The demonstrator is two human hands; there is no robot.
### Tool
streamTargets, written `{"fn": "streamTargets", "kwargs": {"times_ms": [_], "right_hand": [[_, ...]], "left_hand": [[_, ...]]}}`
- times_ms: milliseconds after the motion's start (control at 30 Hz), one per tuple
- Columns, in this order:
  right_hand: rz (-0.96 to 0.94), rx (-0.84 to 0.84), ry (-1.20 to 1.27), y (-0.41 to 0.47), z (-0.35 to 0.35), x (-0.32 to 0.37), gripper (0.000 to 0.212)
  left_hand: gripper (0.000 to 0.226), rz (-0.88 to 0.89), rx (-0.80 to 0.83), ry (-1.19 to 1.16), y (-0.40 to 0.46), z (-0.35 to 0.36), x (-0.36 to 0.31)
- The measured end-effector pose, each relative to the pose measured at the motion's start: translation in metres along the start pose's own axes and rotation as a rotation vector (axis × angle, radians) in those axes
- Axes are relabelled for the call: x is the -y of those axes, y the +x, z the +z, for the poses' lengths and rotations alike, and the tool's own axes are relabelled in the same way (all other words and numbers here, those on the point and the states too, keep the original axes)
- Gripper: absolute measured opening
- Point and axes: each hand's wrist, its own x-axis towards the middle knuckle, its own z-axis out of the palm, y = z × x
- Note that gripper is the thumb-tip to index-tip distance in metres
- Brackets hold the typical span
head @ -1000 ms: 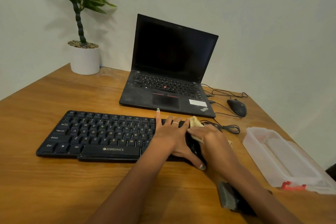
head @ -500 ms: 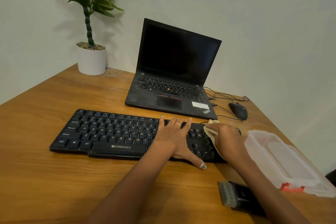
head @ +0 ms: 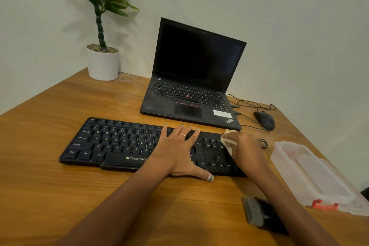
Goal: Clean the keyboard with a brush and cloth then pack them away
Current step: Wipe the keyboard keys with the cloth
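Observation:
A black Zebronics keyboard (head: 111, 144) lies across the middle of the wooden table. My left hand (head: 177, 152) lies flat on its right-centre keys, fingers straight and spread. My right hand (head: 247, 150) grips a pale yellow cloth (head: 228, 142) against the keyboard's right end; most of the cloth is hidden under the hand. A black brush (head: 257, 213) with grey bristles lies on the table near me, partly behind my right forearm. A clear plastic box (head: 311, 173) with a red latch sits to the right.
An open black laptop (head: 191, 78) stands behind the keyboard. A black mouse (head: 264, 120) with its cables lies to the right of the laptop. A potted plant (head: 102, 60) stands at the back left corner. The table's right edge runs close behind the box.
My right hand has slid the cloth from the keyboard's right-centre keys out to its right end. My left hand has stayed flat on the keys. The camera view has shifted a little.

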Motion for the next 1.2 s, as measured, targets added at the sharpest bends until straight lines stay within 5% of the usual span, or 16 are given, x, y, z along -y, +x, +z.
{"fn": "streamTargets", "kwargs": {"times_ms": [100,233,367,500,633,700,767,933,1067,1200], "right_hand": [[-0.191,0.031,0.011,-0.011,0.013,0.012,0.048],[0.024,0.069,-0.025,0.007,0.004,0.003,0.048],[-0.185,0.061,0.015,-0.01,0.02,0.021,0.05],[-0.029,-0.081,0.095,0.001,0.007,0.008,0.044],[-0.263,0.012,0.103,-0.014,0.021,0.03,0.043],[-0.1,0.162,-0.008,0.001,0.007,0.03,0.053],[0.037,0.121,-0.025,0.012,-0.002,0.027,0.057],[-0.269,-0.048,0.099,-0.016,0.017,0.031,0.042],[-0.009,-0.081,0.118,0.002,0.006,0.015,0.043],[-0.282,-0.029,0.088,-0.019,0.018,0.031,0.042]], "left_hand": [[0.125,0.0,0.008,0.001,0.0,-0.001,-0.001],[0.125,-0.004,0.005,-0.002,0.0,0.0,-0.001],[0.125,-0.008,0.015,-0.002,0.0,0.0,-0.001],[0.125,-0.011,0.019,-0.001,0.0,0.0,-0.001],[0.125,-0.009,0.013,-0.015,0.0,0.0,-0.001],[0.125,-0.01,0.012,-0.008,0.001,0.001,-0.001],[0.125,-0.011,0.021,-0.006,0.0,0.0,-0.002],[0.124,-0.01,0.013,-0.032,-0.001,0.001,-0.001],[0.126,-0.01,0.024,-0.027,0.0,-0.001,-0.002],[0.125,-0.007,0.014,-0.042,-0.001,-0.001,-0.002]]}}
